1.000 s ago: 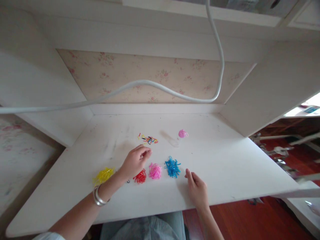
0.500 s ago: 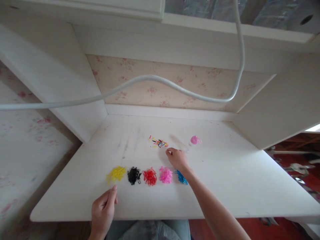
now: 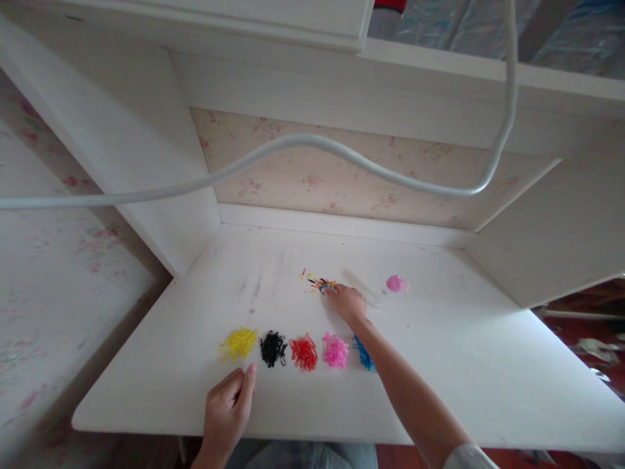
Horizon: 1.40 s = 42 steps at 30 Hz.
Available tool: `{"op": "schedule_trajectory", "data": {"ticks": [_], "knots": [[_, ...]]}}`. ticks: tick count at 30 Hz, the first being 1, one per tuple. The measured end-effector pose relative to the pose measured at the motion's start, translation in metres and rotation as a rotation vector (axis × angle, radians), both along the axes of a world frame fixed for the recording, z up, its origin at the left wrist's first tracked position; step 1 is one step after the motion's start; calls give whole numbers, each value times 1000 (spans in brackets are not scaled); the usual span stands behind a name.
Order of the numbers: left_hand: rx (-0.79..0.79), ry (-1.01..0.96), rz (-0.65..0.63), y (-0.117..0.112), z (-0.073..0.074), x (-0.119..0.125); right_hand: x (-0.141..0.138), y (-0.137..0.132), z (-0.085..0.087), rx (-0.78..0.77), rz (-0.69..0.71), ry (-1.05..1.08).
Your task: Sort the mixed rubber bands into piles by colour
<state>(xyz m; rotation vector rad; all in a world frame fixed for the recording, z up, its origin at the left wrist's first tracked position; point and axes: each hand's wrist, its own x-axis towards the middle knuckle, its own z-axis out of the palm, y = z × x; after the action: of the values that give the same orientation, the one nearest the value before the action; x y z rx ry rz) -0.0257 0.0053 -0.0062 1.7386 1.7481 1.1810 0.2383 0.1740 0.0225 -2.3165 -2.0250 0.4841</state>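
Note:
My right hand (image 3: 347, 303) reaches over the desk, its closed fingertips touching a small mixed pile of coloured rubber bands (image 3: 322, 284). What sits between those fingertips is hidden. My left hand (image 3: 228, 400) is a loose fist near the front edge, thumb against the index finger, with nothing showing in it. Just beyond it lie sorted piles of rubber bands: yellow (image 3: 239, 343), black (image 3: 273, 349) and red (image 3: 304, 352). Farther right come a pink pile (image 3: 335, 351) and a blue pile (image 3: 364, 355), the blue one partly covered by my right forearm.
A pink blob-like item (image 3: 396, 284) lies right of my right hand, near a clear, see-through strip (image 3: 372, 299). A white cable (image 3: 312, 141) hangs across the view above the white desk (image 3: 161, 384). White side panels and an overhead cabinet (image 3: 273, 19) enclose the back.
My right hand has moved onto the mixed rubber bands from just beside them. My left hand has shifted slightly right, closer to the black pile. The camera view has shifted a little.

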Motion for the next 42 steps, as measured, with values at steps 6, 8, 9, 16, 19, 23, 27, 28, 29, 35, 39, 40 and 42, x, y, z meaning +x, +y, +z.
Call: {"op": "schedule_trajectory", "data": {"ticks": [6,8,9,16,19,23,27,28,29,35,39,40,42], "knots": [[14,49,-8,1,-7,-5,-3,1,-3,67,-54,-51],[12,52,-10,1,-5,-4,-1,-2,-3,85,-63,-46],[12,53,-8,1,-4,-4,0,-3,-3,96,-65,-39],[14,77,-22,1,-4,-4,15,-22,5,171,-76,71],[13,77,-37,1,-4,-4,27,-47,11,209,-85,124],[22,83,-58,1,-2,-2,48,-99,9,299,-170,212],[21,98,-82,1,-4,0,65,-140,3,253,-151,184],[17,99,-87,1,-4,1,69,-146,2,233,-135,179],[9,99,-94,1,-4,1,71,-150,2,224,-127,181],[-98,114,-214,8,16,14,84,-164,-9,289,-375,327],[-119,183,-348,34,45,42,87,-176,-27,331,-542,470],[-117,204,-395,45,51,51,86,-179,-30,337,-561,493],[-124,286,-448,69,57,70,85,-182,-33,339,-571,523]]}}
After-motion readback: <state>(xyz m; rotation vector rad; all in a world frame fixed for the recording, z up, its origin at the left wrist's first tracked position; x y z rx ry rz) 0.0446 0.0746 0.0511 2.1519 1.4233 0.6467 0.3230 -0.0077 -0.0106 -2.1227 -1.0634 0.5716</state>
